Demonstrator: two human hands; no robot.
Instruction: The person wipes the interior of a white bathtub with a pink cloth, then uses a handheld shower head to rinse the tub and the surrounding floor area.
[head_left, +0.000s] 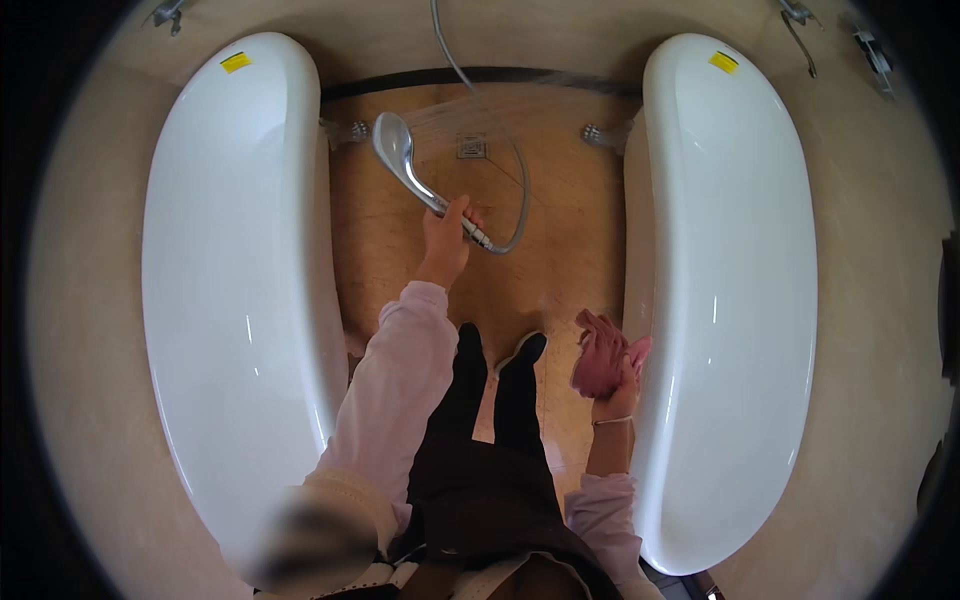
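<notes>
My left hand (448, 236) grips the handle of a chrome handheld shower head (393, 142), out in front of me over the floor. A fine spray of water leaves its face and fans to the right. The grey flexible hose (524, 187) loops from the handle's lower end up to the top of the view. In my right hand (619, 397) is a bunched dusky-pink cloth (598, 360), close beside the inner side of the white glossy fixture on the right (739, 300). Part of that hand is hidden behind the cloth.
A matching white fixture (225, 285) stands on my left; both bear yellow stickers. Between them, the brown floor (555, 247) has a square metal drain (472, 145). Chrome fittings (360, 131) jut out low on both sides. Metal fixtures (799, 15) are on the far wall.
</notes>
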